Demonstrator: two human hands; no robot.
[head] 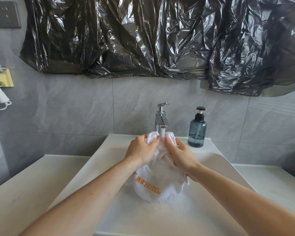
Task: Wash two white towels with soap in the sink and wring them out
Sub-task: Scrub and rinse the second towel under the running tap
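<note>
Head view looks down on a white sink (216,160), where both hands hold one white towel (157,181) bunched up under the running chrome tap (161,119); the left hand (140,149) curls its fingers round the towel's upper left fold, and the right hand (181,155) clutches the gathered cloth just beside it. Most of the towel hangs below both grips, its orange HOTEL lettering facing the camera and its lower end reaching the wet basin; a blue soap bottle (197,132) stands on the sink's rim right of the tap.
</note>
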